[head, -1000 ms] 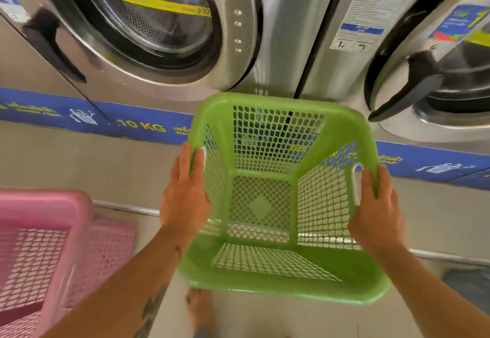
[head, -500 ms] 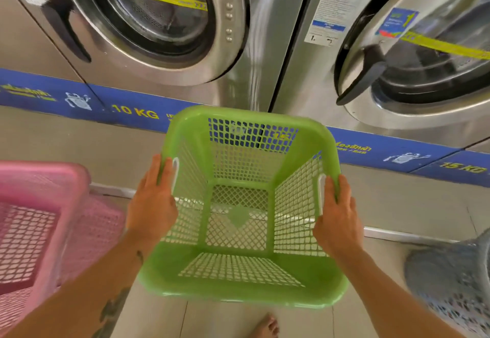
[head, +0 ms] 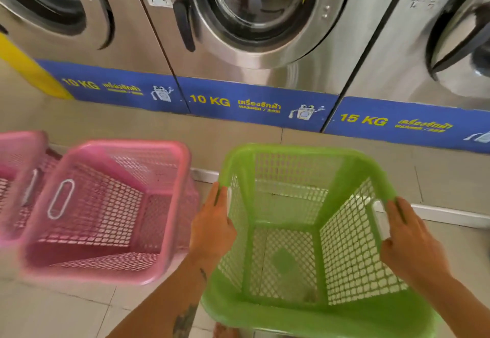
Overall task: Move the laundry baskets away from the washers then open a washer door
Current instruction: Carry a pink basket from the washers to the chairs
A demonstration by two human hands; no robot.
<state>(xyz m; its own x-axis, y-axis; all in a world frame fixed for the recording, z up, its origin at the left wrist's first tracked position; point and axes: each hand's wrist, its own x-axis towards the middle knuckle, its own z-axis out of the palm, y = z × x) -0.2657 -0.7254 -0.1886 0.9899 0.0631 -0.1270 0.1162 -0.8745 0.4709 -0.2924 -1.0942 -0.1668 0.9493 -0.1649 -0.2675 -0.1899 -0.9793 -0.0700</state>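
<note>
I hold an empty green mesh laundry basket by its two sides, low over the tiled floor. My left hand grips its left rim and my right hand grips the right rim at the white handle slot. Just to its left sits a pink mesh basket, with a second pink basket beside that at the frame's left edge. Three steel front-load washers stand behind a raised step; the middle washer door, with a black handle on its left, is shut.
A blue strip marked 10 KG and 15 KG runs along the washers' base. A raised tiled step with a white edge separates the machines from the floor. A yellow band is at the far left. A bare foot shows at the bottom edge.
The green basket has come back from the washers and lower, now beside the pink baskets. The view has shifted so the middle washer is centred. Both hands keep their grip.
</note>
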